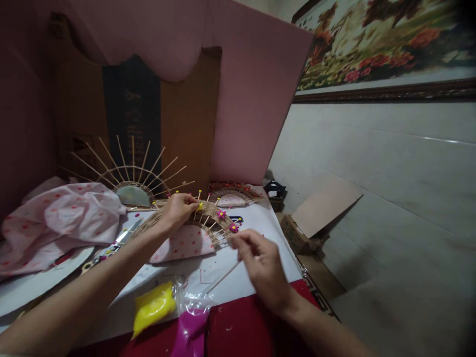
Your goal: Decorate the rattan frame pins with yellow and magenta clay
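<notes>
A half-round woven fan (221,208) with thin sticks stands in front of me, tilted, its inner half-circle covered in dotted pink cloth (186,243). Two magenta flowers with yellow centres (221,214) sit on its woven band, and small yellow and magenta tips cap several sticks. The fingers of my left hand (178,210) pinch a small yellow clay piece (200,206) against the top of the band. At the band's right end, my right hand (258,258) has thumb and fingertips closed; whatever lies between them is too small to make out.
Bags of yellow clay (154,305) and magenta clay (191,329) lie near the front. A white stick (222,277) rests on the white sheet. Dotted cloth (63,223) is bunched at left, by scissors (90,264). Behind stand a stick frame (134,171), another fan (232,198) and cardboard (189,124).
</notes>
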Action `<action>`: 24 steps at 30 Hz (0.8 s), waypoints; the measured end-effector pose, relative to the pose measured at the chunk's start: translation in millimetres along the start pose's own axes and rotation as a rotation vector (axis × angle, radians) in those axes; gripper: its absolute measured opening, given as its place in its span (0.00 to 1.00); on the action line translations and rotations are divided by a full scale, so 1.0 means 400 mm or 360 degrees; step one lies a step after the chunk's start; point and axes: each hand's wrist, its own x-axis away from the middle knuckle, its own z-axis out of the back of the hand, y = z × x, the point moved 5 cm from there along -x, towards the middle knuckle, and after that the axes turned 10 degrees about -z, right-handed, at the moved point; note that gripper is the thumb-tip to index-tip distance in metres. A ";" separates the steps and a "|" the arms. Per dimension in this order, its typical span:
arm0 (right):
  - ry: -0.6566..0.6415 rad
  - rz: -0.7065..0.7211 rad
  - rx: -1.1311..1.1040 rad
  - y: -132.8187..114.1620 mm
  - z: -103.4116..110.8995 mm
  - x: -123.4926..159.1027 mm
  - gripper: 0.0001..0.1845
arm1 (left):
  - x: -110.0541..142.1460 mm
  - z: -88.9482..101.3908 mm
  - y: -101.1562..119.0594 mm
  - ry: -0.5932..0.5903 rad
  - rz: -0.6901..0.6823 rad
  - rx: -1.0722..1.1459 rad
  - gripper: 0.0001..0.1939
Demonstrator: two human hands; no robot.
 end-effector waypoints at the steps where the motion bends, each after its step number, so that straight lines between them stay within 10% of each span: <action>1: 0.0086 -0.0063 0.0105 0.015 0.036 -0.009 0.13 | 0.005 0.003 0.006 0.0009 0.0029 0.0088 0.02; 5: 0.0144 -0.0262 0.0964 0.096 0.119 -0.009 0.17 | 0.024 0.015 0.035 0.0041 0.0214 0.0494 0.03; 12: -0.0174 -0.0661 0.1343 0.194 0.058 0.053 0.37 | 0.033 0.025 0.057 0.0210 0.0559 0.1295 0.06; 20: 0.0481 -0.0574 0.0399 0.205 0.082 0.056 0.20 | 0.033 0.080 0.069 0.0257 0.0508 0.1393 0.07; 24: 0.0274 -0.0834 -0.0483 0.186 0.070 0.046 0.16 | 0.032 0.090 0.078 0.0260 0.0478 0.1425 0.07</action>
